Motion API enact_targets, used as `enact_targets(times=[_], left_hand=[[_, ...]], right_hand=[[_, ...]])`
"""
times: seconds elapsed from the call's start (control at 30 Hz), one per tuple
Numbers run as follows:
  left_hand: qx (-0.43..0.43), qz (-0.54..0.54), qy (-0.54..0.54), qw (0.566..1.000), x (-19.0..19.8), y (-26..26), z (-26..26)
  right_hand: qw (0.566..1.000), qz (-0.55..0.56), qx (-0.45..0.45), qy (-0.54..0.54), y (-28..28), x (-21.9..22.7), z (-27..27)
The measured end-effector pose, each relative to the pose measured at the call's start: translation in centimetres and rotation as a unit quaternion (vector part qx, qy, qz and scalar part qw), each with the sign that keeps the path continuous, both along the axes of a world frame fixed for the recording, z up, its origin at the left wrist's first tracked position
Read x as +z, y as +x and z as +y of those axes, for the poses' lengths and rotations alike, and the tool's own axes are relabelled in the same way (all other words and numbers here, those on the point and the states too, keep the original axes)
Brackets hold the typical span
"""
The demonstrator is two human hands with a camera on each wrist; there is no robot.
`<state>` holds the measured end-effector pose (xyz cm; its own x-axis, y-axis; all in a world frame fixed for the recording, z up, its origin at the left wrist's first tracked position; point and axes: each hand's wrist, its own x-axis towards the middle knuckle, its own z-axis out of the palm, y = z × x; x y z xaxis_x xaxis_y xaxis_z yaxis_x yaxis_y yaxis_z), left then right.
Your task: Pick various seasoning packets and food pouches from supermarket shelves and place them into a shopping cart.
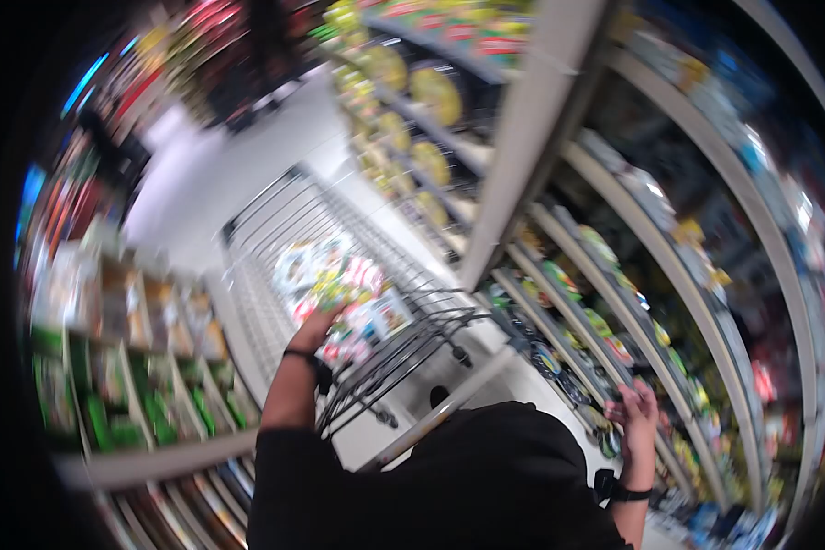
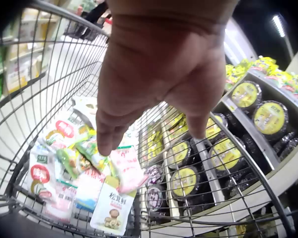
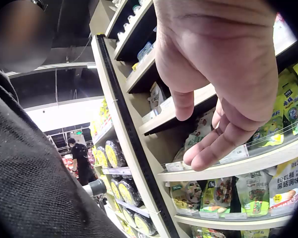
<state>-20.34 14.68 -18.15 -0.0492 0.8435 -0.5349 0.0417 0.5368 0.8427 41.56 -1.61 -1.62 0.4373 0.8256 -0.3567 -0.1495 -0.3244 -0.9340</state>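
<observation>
The left hand (image 1: 313, 332) reaches over a wire shopping cart (image 1: 264, 220), its fingers extended downward and apart from the thumb. Below that hand (image 2: 159, 74), in the left wrist view, several bagged goods lie in the cart, among them a white pouch (image 2: 112, 207) and a green packet (image 2: 92, 154). No item shows in its grasp. Off to the right, the right hand (image 1: 637, 412) is raised beside the shelving, fingers loosely bent and holding nothing. In the right wrist view that hand (image 3: 221, 74) hangs in front of shelves of pouches (image 3: 252, 194).
Shelves with round yellow-labelled packages (image 2: 185, 181) line the cart's right side. A low display with green dividers (image 1: 110, 394) stands at the left. A person in dark clothes (image 3: 81, 161) stands farther off. The cart's handle (image 1: 449, 403) is close to the wearer's body.
</observation>
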Motion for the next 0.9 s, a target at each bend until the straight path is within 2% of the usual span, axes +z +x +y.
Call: enact_targets(times=[0.03,0.1,0.13,0.17,0.2,0.23,0.3,0.37,0.4,0.43,0.47,0.5,0.57,0.6,0.63,0.67,0.7,0.73,0.8,0.9], left_hand=[[-0.130,0.055,0.095,0.985,1.6,0.1,-0.7],[-0.164,0.057,0.022,0.985,4.7,1.3,-1.0],[-0.201,0.122,0.038,0.971,8.7,3.0,-1.8],[-0.199,0.198,-0.005,0.960,9.2,3.0,-1.7],[-0.157,0.199,0.009,0.967,6.9,1.3,-1.8],[-0.176,0.190,0.046,0.965,11.1,3.9,-3.0],[-0.199,0.205,0.076,0.955,13.6,6.1,-4.8],[-0.263,0.169,0.072,0.947,17.5,10.0,-8.2],[-0.329,0.141,0.067,0.931,21.8,14.2,-10.5],[-0.313,0.204,0.049,0.926,21.6,16.8,-12.4],[-0.317,0.259,0.029,0.912,24.6,21.9,-14.6],[-0.360,0.284,0.080,0.885,22.0,22.7,-15.3],[-0.285,0.308,0.126,0.899,14.6,23.7,-17.1],[-0.225,0.299,0.240,0.896,11.8,24.6,-17.1],[-0.119,0.345,0.181,0.913,8.1,23.2,-16.6],[-0.113,0.489,0.167,0.849,10.2,26.0,-17.7],[-0.102,0.621,0.145,0.763,12.9,29.2,-18.6],[-0.078,0.622,0.165,0.761,13.1,30.1,-19.1],[-0.050,0.639,0.180,0.746,13.5,31.7,-20.3],[-0.065,0.649,0.171,0.739,12.3,32.0,-22.4]], right_hand=[[1.000,0.006,-0.014,0.004,0.6,0.1,-0.4],[1.000,0.012,-0.021,-0.003,0.9,1.0,-0.6],[1.000,0.007,-0.020,-0.002,1.8,0.9,-0.9],[1.000,0.018,-0.001,0.018,2.9,1.1,-1.0],[1.000,0.006,-0.003,0.027,4.1,1.3,-1.1],[0.999,-0.005,-0.008,0.050,5.2,2.2,-1.1],[0.992,-0.073,-0.035,0.100,9.3,3.3,-1.2],[0.966,-0.192,-0.084,0.148,13.3,5.9,-2.9],[0.955,-0.204,-0.137,0.167,15.5,7.0,-3.8],[0.941,-0.211,-0.187,0.186,18.3,7.9,-4.8],[0.926,-0.230,-0.219,0.203,21.1,8.7,-5.9],[0.910,-0.248,-0.249,0.220,23.8,9.6,-6.6],[0.891,-0.263,-0.284,0.237,27.7,11.7,-7.0],[0.875,-0.281,-0.289,0.269,29.6,11.7,-6.5],[0.899,-0.267,-0.273,0.216,31.5,12.0,-6.3],[0.889,-0.325,-0.261,0.188,32.9,12.3,-5.9],[0.876,-0.380,-0.248,0.161,33.7,12.6,-5.5],[0.850,-0.428,-0.256,0.168,34.0,12.8,-5.4],[0.856,-0.426,-0.256,0.145,35.1,12.2,-4.9],[0.851,-0.445,-0.252,0.122,35.9,11.5,-4.2]])
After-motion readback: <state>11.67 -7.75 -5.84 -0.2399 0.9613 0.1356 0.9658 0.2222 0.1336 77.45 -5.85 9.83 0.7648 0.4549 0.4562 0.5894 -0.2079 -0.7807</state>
